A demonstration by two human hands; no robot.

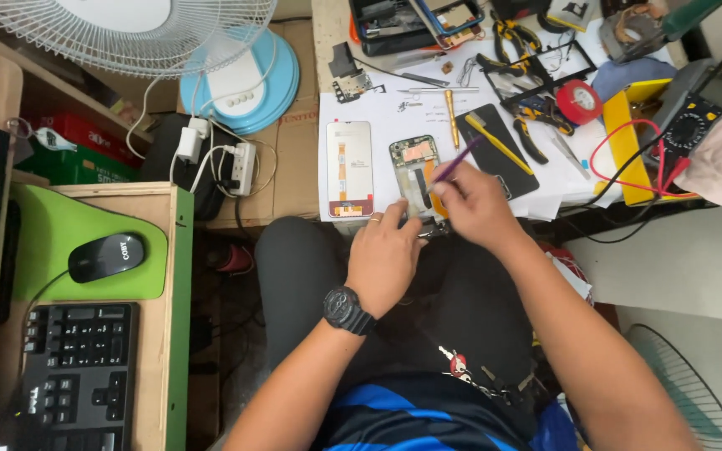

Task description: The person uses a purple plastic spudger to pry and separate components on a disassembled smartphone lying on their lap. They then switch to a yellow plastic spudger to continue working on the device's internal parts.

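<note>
An opened phone body [412, 164] with bare circuit parts lies on white paper at the near edge of the workbench. My left hand [383, 255], with a black watch on the wrist, holds its lower end steady. My right hand [471, 203] grips a thin purple tool [458, 159] whose tip points at the phone's inside. A detached phone screen [349, 169] lies face down just left of the phone body.
A black phone back [503, 159] with a yellow tool on it lies right of the phone. Pliers [536, 134], red tape roll [579, 101], multimeter [695, 108] with red leads sit farther right. Left: fan base [240, 79], power strip [241, 167], mouse [106, 255], keyboard [77, 372].
</note>
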